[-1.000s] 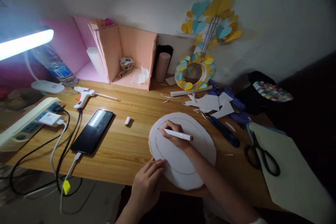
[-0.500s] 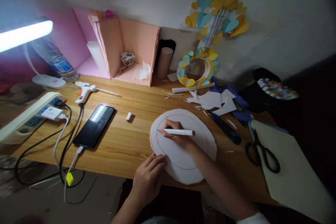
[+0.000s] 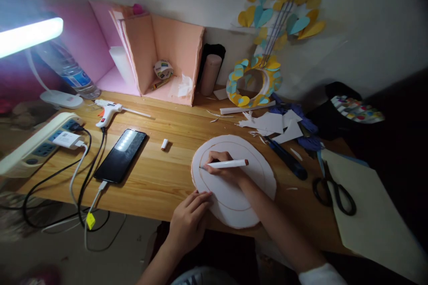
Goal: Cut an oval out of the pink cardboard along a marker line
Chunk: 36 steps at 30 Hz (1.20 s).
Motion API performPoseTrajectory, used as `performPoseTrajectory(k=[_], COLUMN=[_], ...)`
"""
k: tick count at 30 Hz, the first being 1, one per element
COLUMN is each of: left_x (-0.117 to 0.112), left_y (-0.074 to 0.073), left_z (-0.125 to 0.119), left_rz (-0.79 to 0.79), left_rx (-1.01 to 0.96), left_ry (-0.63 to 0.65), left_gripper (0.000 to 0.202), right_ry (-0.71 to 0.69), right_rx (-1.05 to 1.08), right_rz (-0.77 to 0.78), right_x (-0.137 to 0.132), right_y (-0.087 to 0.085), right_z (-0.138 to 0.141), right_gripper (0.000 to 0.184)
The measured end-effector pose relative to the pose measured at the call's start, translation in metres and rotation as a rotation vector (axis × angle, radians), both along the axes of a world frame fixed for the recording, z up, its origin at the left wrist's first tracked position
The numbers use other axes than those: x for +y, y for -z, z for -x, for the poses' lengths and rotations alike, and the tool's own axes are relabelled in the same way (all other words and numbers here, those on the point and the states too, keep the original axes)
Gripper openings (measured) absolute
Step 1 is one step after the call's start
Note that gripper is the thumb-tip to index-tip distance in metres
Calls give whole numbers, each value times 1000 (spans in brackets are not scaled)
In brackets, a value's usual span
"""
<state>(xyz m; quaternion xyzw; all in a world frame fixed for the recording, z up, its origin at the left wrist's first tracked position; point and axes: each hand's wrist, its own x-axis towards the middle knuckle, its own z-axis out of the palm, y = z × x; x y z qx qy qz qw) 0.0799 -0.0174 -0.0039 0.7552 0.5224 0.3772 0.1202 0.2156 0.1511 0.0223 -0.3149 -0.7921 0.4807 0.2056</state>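
Note:
A round white disc (image 3: 230, 216) with a rough edge lies on the wooden table at its front. An orange-brown oval line is drawn inside its rim. My right hand (image 3: 222, 164) is closed around a white marker (image 3: 234, 163) with a brown end, its tip touching the disc's left part at the line. At the disc's lower left edge, my left hand (image 3: 190, 216) holds the rim, fingers bent over it and thumb hidden. The marker's small white cap (image 3: 164, 144) lies apart on the table to the left.
Left are a phone (image 3: 121, 156), a glue gun (image 3: 109, 112) and a power strip (image 3: 43, 144) with cables. On the right lie a utility knife (image 3: 286, 159), scissors (image 3: 334, 189) and paper scraps (image 3: 270, 122). A heart-covered paper ring (image 3: 236, 81) and a foam-board box (image 3: 177, 53) stand behind.
The marker's tip has moved slightly along the line at the disc's left side, and the marker tilts a little more. My left hand stays at the rim. The whole view has shifted slightly.

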Motion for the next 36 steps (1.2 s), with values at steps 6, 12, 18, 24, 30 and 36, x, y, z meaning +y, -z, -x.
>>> performPoseTrajectory(k=[6, 12, 18, 24, 30, 36], left_x=[-1, 0, 0, -2, 1, 14], left_y=[0, 0, 1, 3, -3, -19], left_z=[0, 0, -1, 0, 2, 27], left_rz=[-3, -11, 6, 8, 27, 109], left_rx=[-1, -7, -21, -12, -24, -60], left_ry=[-4, -7, -3, 0, 3, 30], left_gripper=[36, 33, 31, 35, 32, 28], right_ry=[-26, -60, -94, -122, 0, 595], right_rx=[24, 18, 15, 28, 125, 208], right_rz=[9, 32, 59, 62, 85, 85], right_x=[0, 3, 6, 8, 7, -28], right_y=[0, 4, 6, 9, -10, -69], right_z=[0, 0, -2, 0, -8, -103], right_gripper=[13, 15, 19, 21, 26, 36])
